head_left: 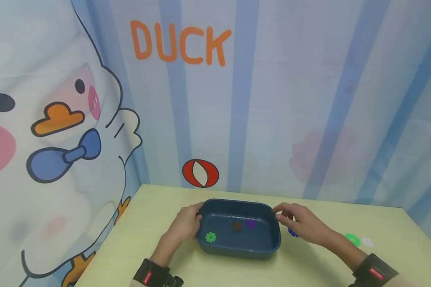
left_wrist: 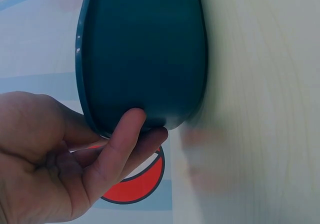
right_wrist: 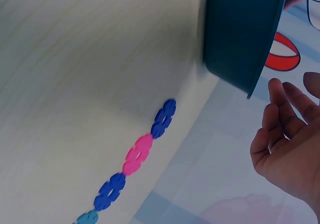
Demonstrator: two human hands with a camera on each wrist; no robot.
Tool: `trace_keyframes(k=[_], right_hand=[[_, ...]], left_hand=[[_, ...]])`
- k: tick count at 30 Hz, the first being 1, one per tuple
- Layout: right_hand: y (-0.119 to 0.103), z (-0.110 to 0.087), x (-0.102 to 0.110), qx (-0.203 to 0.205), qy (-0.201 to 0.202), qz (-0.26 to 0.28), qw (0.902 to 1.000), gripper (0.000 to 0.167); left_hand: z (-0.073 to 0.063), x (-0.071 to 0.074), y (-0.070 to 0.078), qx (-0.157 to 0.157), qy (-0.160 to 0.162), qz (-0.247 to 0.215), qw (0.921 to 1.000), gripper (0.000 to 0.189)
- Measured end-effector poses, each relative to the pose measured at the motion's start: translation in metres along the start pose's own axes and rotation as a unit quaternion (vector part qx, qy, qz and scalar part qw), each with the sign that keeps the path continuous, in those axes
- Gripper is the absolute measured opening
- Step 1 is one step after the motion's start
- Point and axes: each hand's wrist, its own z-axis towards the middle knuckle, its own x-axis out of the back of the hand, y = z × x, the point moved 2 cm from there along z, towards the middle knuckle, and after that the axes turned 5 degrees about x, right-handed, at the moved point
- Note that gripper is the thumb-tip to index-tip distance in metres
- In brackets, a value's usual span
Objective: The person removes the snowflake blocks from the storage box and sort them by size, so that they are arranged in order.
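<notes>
A dark blue plastic basin (head_left: 240,253) stands on the table, holding a green notched disc (head_left: 210,237), a brown one (head_left: 237,227) and a purple one (head_left: 251,224). My left hand (head_left: 184,223) grips its left end, with fingers against the outer wall in the left wrist view; the thumb is mostly hidden there. Beside the right rim is my right hand (head_left: 303,223), fingers loosely bent and holding nothing. The right wrist view shows a small gap between these fingers (right_wrist: 277,91) and the basin. Partly behind that hand lies a blue notched disc (head_left: 293,232).
On the pale table (head_left: 158,195), a green disc (head_left: 352,240) and a white disc (head_left: 367,241) lie beyond the right forearm. The right wrist view shows a row with blue (right_wrist: 158,130), pink (right_wrist: 131,166) and teal (right_wrist: 87,218) pieces. A printed curtain (head_left: 273,99) hangs behind.
</notes>
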Motion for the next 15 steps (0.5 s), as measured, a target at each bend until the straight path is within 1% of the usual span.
trace_keyframes(k=[4, 7, 10, 15], right_hand=[[-0.009, 0.01, -0.009, 0.021, -0.014, 0.002, 0.9997, 0.029], [-0.014, 0.017, -0.015, 0.03, -0.021, 0.004, 0.9993, 0.029], [-0.016, 0.023, -0.021, 0.03, -0.022, 0.002, 0.9993, 0.028], [-0.017, 0.03, -0.03, 0.043, -0.022, -0.015, 0.9987, 0.026]], left_hand=[[0.001, 0.001, 0.0, 0.006, -0.001, 0.004, 1.0, 0.05], [0.001, 0.0, -0.001, 0.003, 0.001, 0.004, 1.0, 0.05], [0.001, 0.0, -0.001, 0.0, 0.001, 0.001, 1.0, 0.05], [0.001, 0.0, -0.001, 0.001, -0.002, -0.004, 1.0, 0.05]])
